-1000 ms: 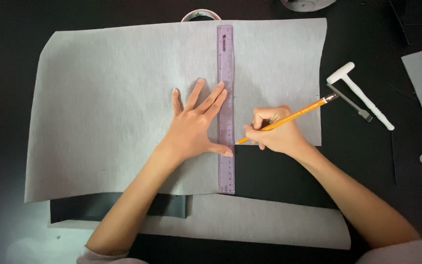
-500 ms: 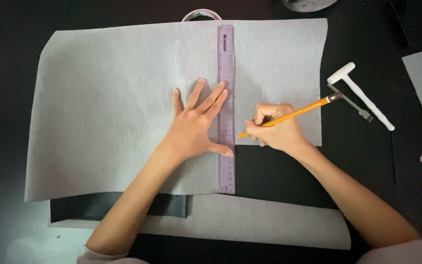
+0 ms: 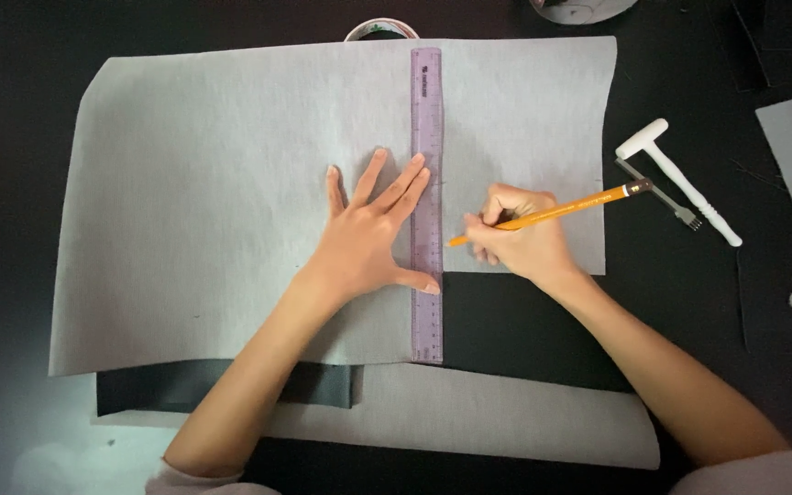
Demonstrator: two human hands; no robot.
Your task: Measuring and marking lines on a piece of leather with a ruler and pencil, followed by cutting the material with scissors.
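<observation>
The purple ruler (image 3: 426, 206) lies on the large grey felt sheet (image 3: 231, 202), its long axis running away from the person, from the sheet's near edge up to its far edge. The left hand (image 3: 373, 234) lies flat and spread, fingers splayed, pressing the ruler's left side and gripping nothing. The right hand (image 3: 515, 240), just right of the ruler, is closed round a yellow pencil (image 3: 547, 214), tip pointing at the ruler's right edge. The dark surface (image 3: 689, 321) also carries a white mallet (image 3: 680, 179) well to the right.

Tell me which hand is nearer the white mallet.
Right. The right hand holds the pencil just left of the white mallet; the left hand presses the ruler, farther left.
</observation>
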